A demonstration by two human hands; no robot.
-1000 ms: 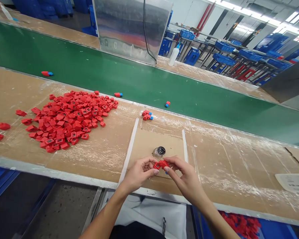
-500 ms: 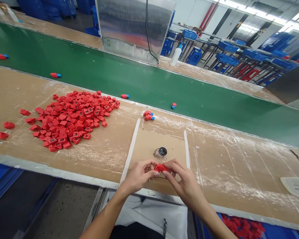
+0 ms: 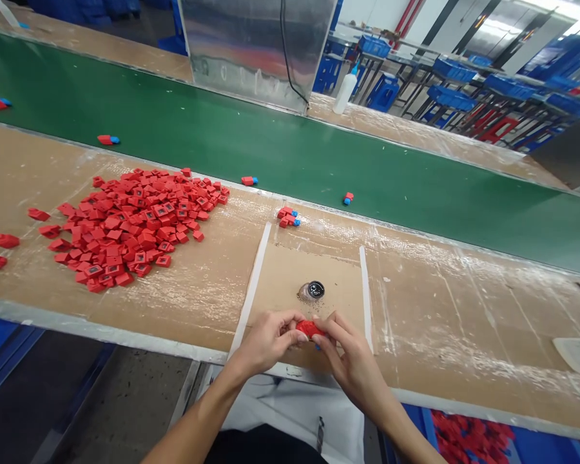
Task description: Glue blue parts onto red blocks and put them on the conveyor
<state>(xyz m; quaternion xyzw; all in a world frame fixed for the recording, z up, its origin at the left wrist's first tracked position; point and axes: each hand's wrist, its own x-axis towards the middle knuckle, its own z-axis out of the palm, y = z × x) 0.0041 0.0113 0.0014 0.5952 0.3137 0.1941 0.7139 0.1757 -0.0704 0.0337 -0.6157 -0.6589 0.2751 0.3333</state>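
Observation:
Between both hands, at the near edge of the cardboard mat (image 3: 280, 270), is a small red plastic piece (image 3: 309, 328). My left hand (image 3: 270, 338) pinches its left end with thumb and forefinger. On its right end the thumb and fingertips of my right hand (image 3: 348, 351) are closed, hiding part of it. A bit of blue (image 3: 318, 347) shows under the right fingertips; whether it belongs to the red piece I cannot tell. Just beyond the fingers stands a small round pot (image 3: 314, 290) with a black rim and dark, shiny contents.
A big heap of red plastic pieces (image 3: 140, 225) lies to the left. Two red-and-blue pieces (image 3: 289, 217) rest behind the mat, and several more ride on the green conveyor belt (image 3: 299, 158). A blue bin (image 3: 418, 419) with red parts sits below right; a white bottle (image 3: 347, 90) stands beyond.
The red piece has turned slightly between my fingers, and some blue now shows beneath the right fingertips. On the belt, the nearer red-and-blue pieces appear slightly farther right.

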